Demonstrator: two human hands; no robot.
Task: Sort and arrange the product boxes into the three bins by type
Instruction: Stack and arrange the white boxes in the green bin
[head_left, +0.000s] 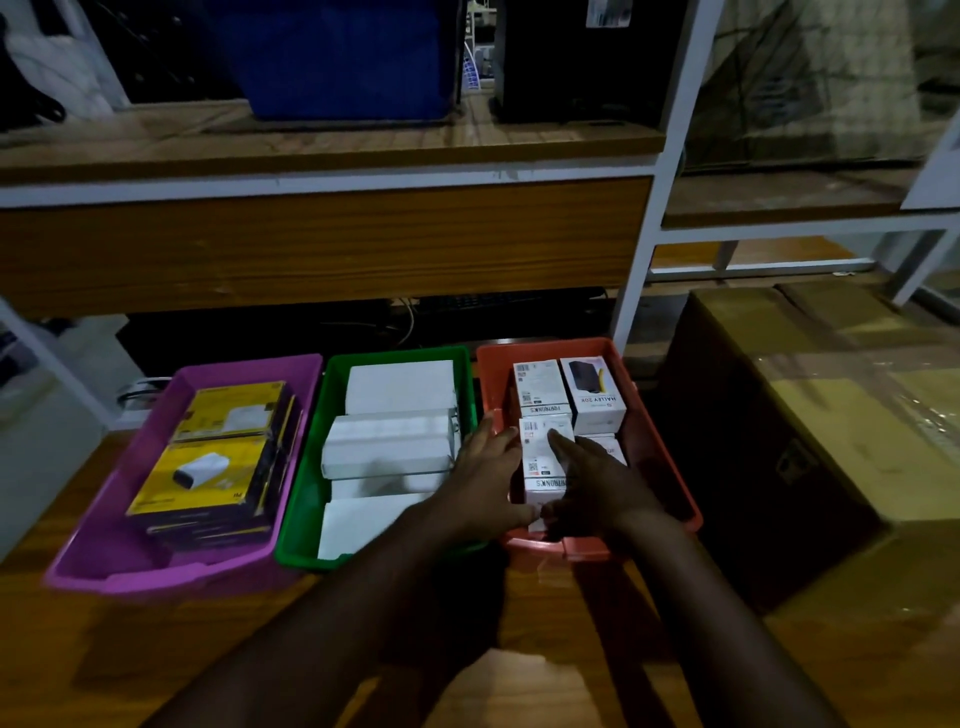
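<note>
Nearest to us were our two forearms, reaching forward over the wooden table (78, 675) towards the orange bin (675, 488). Our left hand (483, 483) lay against the left side of a small white box (540, 457), fingers straight and fanned a little, with the thumb at the box's near end. Our right hand (597, 483) mirrored it on the other side, fingers straight and laid over the top and right edge. Neither hand curled round the box; we seemed to be squeezing it between flat palms, probably to slide it square against its neighbours.

That box sat in the near left part of the orange bin, label side up. Behind it stood another white box (540, 387) of the same make, and beside that a third box (592, 392) showing a dark product picture. We judged this bin nearly packed, the boxes set in tight rows so that more would fit.

To the left, the green bin (306, 493) held plain white flat boxes (389, 441) stacked in overlapping layers. Further left, the purple bin (104, 566) held yellow-and-black boxes (208, 478), laid flat in two piles. Each bin held one kind, so the sorting looked almost done.

To our right stood a large taped cardboard carton (831, 415). Beyond the bins rose a shelf (311, 150) with a blue tub (337, 57) on it.
</note>
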